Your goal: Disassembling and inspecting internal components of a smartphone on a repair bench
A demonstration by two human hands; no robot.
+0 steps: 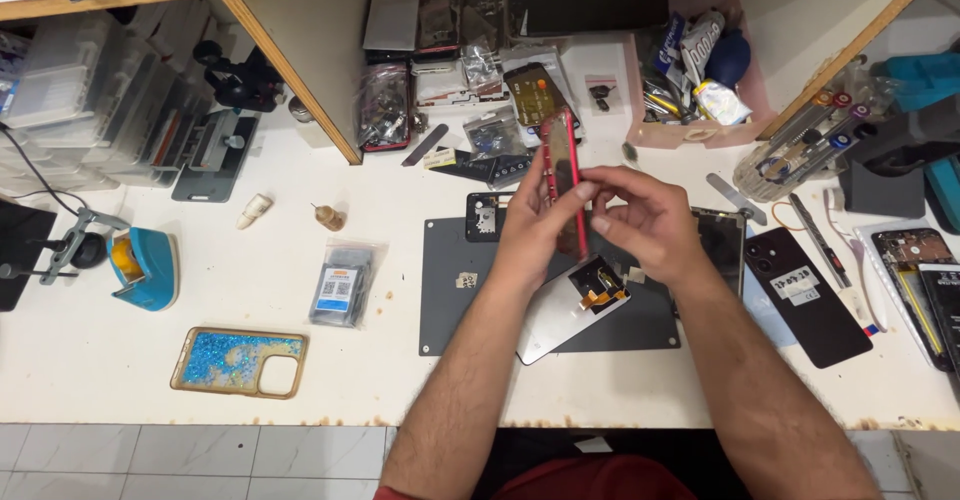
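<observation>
- Holding a slim red phone [563, 175] edge-on above the middle of the tabletop: the left hand [530, 225] is gripping its long side, the right hand [640, 215] is closing fingers around its lower part from the other side.
- Lying under the hands, a dark grey rectangular work mat [450, 300], matte and flat, is carrying a glossy grey screen panel [555, 325] with an orange flex ribbon on a black square.
- Sitting right of the mat, a black rectangular phone back [810, 295] with a white sticker is lying flat, smooth and shiny.
- Resting near the front left corner of the tabletop, a glittery blue phone case [238, 362] with a tan rim is lying face up.
- Lying between case and mat, a clear plastic bag [343, 285] is holding a small dark part with a blue label.
- Standing toward the left edge, a blue rounded plastic tool [145, 268] is sitting beside a metal clamp arm.
- Sitting at the back right, a pink open box [700, 132] is holding tubes and small tools, crowded together.
- Carrying everything, the white tabletop [150, 400] is looking scuffed, with a chipped front edge; pale floor tiles [190, 460] are showing below it, and a wooden shelf frame [290, 70] is rising at the back.
</observation>
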